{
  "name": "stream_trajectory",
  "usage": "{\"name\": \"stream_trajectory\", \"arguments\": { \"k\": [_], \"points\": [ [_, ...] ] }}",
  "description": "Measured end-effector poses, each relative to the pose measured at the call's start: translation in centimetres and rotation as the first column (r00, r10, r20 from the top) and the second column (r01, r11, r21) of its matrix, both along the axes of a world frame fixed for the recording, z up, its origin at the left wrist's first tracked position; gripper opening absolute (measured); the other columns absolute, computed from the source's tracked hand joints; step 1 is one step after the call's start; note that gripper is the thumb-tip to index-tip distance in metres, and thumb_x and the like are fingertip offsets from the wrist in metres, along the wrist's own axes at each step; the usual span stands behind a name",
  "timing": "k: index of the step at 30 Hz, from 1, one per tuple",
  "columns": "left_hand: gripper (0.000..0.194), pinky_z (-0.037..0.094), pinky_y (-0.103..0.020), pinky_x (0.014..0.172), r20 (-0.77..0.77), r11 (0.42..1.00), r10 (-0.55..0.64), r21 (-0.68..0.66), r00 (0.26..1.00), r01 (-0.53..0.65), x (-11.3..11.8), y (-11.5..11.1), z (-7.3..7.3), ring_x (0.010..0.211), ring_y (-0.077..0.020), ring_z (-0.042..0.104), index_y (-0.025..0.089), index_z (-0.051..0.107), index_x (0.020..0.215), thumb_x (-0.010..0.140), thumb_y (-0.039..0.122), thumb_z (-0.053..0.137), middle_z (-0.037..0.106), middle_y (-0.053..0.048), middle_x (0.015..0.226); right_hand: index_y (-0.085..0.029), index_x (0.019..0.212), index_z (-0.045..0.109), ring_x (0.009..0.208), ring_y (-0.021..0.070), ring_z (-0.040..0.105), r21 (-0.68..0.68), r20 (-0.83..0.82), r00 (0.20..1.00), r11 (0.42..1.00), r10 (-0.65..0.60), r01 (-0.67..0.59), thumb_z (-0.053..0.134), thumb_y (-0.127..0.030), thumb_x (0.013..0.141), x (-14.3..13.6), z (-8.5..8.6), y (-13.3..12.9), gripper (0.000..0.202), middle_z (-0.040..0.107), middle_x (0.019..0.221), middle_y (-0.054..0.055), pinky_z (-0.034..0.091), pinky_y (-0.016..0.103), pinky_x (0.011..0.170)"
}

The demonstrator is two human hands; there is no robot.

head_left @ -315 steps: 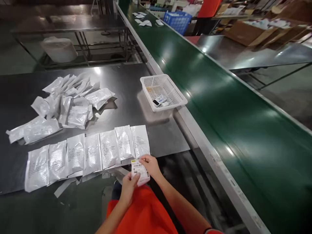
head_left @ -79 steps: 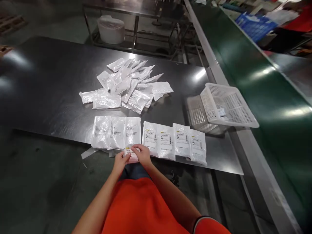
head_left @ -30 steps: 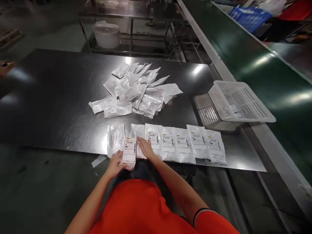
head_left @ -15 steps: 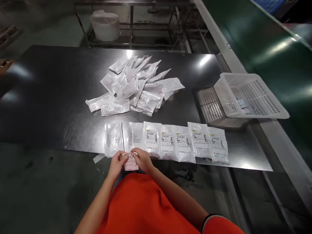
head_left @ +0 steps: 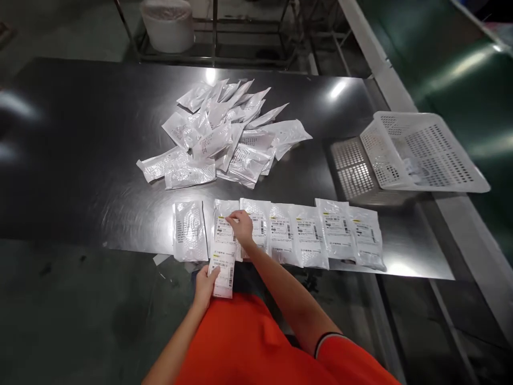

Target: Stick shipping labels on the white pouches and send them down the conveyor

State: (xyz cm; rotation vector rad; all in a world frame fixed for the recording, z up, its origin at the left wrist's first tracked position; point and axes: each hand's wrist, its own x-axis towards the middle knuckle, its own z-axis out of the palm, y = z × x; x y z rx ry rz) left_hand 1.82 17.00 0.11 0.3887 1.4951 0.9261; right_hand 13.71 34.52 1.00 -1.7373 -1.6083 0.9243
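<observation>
My left hand (head_left: 205, 284) is closed round a small stack of printed shipping labels (head_left: 224, 279) at the table's front edge, thumb on top. Fingers pinched, my right hand (head_left: 242, 229) holds the upper part of a single shipping label (head_left: 224, 232) against a white padded mailer (head_left: 225, 205), second from the left in the front row. The label lies over that mailer's face, just above the stack. To the left sits a mailer (head_left: 188, 230) showing only printed text. On the right, several labelled mailers (head_left: 306, 238) lie side by side.
A loose heap of white mailers (head_left: 224, 133) covers the middle of the metal table (head_left: 80, 155). A white perforated basket (head_left: 436, 149) stands tilted at the right, with something clear inside. Beyond it runs a green conveyor belt (head_left: 444, 64). A white roll (head_left: 168, 27) sits behind the table.
My hands have parted. The right one has moved up over the second mailer with a label, while the left has dropped slightly with the stack. The view has shifted a little.
</observation>
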Motion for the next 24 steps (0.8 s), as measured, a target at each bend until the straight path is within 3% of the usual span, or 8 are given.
{"name": "stream_trajectory", "arguments": {
  "k": [4, 7, 9, 11, 14, 18, 21, 24],
  "points": [
    [0.065, 0.054, -0.038, 0.068, 0.048, 0.992, -0.114, -0.049, 0.992, 0.116, -0.4, -3.0, -1.1, 0.071, -0.0263, 0.068, 0.012, 0.07, 0.082, 0.056, 0.071, 0.07, 0.075, -0.01, 0.073, -0.02, 0.082, 0.07, 0.089, 0.0213, 0.059, -0.009, 0.207, 0.973, 0.995, 0.1, -0.1, 0.052, -0.042, 0.09, -0.6, -2.1, 2.9, 0.029, 0.063, 0.099, 0.008, 0.047, 0.034, 0.077],
    [0.065, 0.054, -0.039, 0.068, 0.056, 0.975, -0.211, -0.054, 0.976, 0.214, -1.2, -4.7, -1.0, 0.072, -0.03, 0.069, 0.01, 0.074, 0.08, 0.052, 0.069, 0.075, 0.076, -0.013, 0.074, -0.016, 0.111, 0.067, 0.105, 0.0262, 0.057, 0.015, 0.384, 0.92, 0.995, 0.083, -0.096, 0.047, -0.041, 0.093, -1.2, -2.8, 2.4, 0.036, 0.062, 0.116, 0.013, 0.046, 0.04, 0.089],
    [0.055, 0.053, -0.037, 0.07, -0.002, 0.96, -0.279, -0.026, 0.96, 0.279, -2.0, -5.4, -0.1, 0.077, -0.0302, 0.068, 0.012, 0.076, 0.083, 0.063, 0.063, 0.072, 0.076, -0.012, 0.078, -0.013, 0.135, 0.051, 0.124, 0.0307, 0.048, 0.05, 0.496, 0.866, 0.992, 0.073, -0.112, 0.043, -0.04, 0.095, -1.9, -3.1, 1.1, 0.049, 0.052, 0.136, 0.017, 0.039, 0.047, 0.102],
    [0.042, 0.051, -0.035, 0.071, -0.126, 0.915, -0.396, 0.02, 0.909, 0.402, -2.8, -5.8, 1.1, 0.078, -0.0285, 0.067, 0.014, 0.077, 0.083, 0.075, 0.053, 0.065, 0.076, -0.01, 0.081, -0.011, 0.145, 0.038, 0.138, 0.0325, 0.033, 0.06, 0.589, 0.787, 0.962, 0.182, -0.268, 0.04, -0.038, 0.096, -2.9, -3.5, -0.4, 0.056, 0.038, 0.15, 0.016, 0.027, 0.052, 0.112],
    [0.031, 0.052, -0.034, 0.074, -0.256, 0.825, -0.525, 0.082, 0.812, 0.559, -3.6, -6.0, 2.9, 0.078, -0.026, 0.067, 0.017, 0.078, 0.085, 0.083, 0.041, 0.058, 0.076, -0.009, 0.087, -0.011, 0.148, 0.033, 0.146, 0.032, 0.017, 0.003, 0.665, 0.651, 0.87, 0.366, -0.493, 0.04, -0.035, 0.095, -4.3, -4.6, -2.0, 0.059, 0.026, 0.157, 0.013, 0.015, 0.053, 0.117],
    [0.03, 0.054, -0.035, 0.077, -0.272, 0.845, -0.485, 0.1, 0.831, 0.526, -4.3, -6.4, 3.9, 0.081, -0.026, 0.068, 0.018, 0.079, 0.092, 0.083, 0.038, 0.058, 0.077, -0.01, 0.093, -0.01, 0.148, 0.033, 0.147, 0.0328, 0.011, -0.019, 0.675, 0.624, 0.855, 0.394, -0.519, 0.037, -0.036, 0.096, -4.7, -5.6, -1.5, 0.059, 0.022, 0.158, 0.011, 0.012, 0.055, 0.117],
    [0.033, 0.054, -0.037, 0.08, -0.303, 0.879, -0.433, 0.065, 0.849, 0.472, -5.3, -6.9, 3.7, 0.087, -0.0282, 0.069, 0.016, 0.078, 0.094, 0.083, 0.04, 0.058, 0.076, -0.013, 0.101, -0.01, 0.149, 0.03, 0.147, 0.0333, 0.009, 0.006, 0.68, 0.628, 0.853, 0.378, -0.521, 0.037, -0.038, 0.096, -4.3, -5.5, -1.5, 0.061, 0.02, 0.159, 0.011, 0.012, 0.055, 0.117],
    [0.036, 0.055, -0.041, 0.082, -0.328, 0.924, -0.358, 0.014, 0.874, 0.383, -6.6, -7.3, 3.0, 0.091, -0.0311, 0.07, 0.014, 0.078, 0.091, 0.079, 0.044, 0.06, 0.077, -0.015, 0.101, -0.007, 0.15, 0.028, 0.146, 0.0345, 0.013, 0.018, 0.698, 0.64, 0.887, 0.32, -0.462, 0.042, -0.039, 0.094, -3.7, -5.3, -3.6, 0.066, 0.021, 0.158, 0.016, 0.015, 0.055, 0.116]
  ]
}}
